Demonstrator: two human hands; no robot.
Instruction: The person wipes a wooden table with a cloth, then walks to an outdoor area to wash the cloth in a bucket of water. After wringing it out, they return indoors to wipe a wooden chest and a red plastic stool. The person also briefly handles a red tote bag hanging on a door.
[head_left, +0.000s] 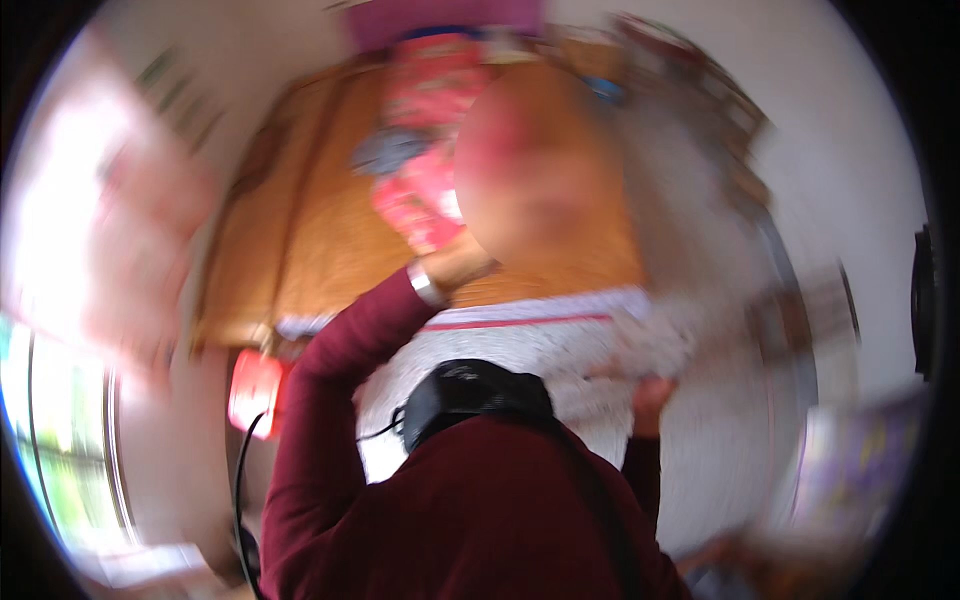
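Note:
My left arm, in a maroon sleeve with a pale band at the wrist, reaches over a wide orange-brown bed surface [340, 230]. My left hand [462, 264] is by the near end of a red patterned cloth [415, 205]. A blurred round patch covers its fingers, so their grip is hidden. A crumpled grey cloth [388, 152] lies against the red one. My right hand [653, 395] is low on the right, beyond the bed's near edge, above the pale floor. Motion smears its fingers, and whether it holds anything is unclear.
A red plastic thing [258, 392] with a black cable stands by the bed's near left corner. A small blue thing [604, 89] is at the far right corner. Blurred shelving [715, 90] lines the right wall. A bright window [70, 430] is at left.

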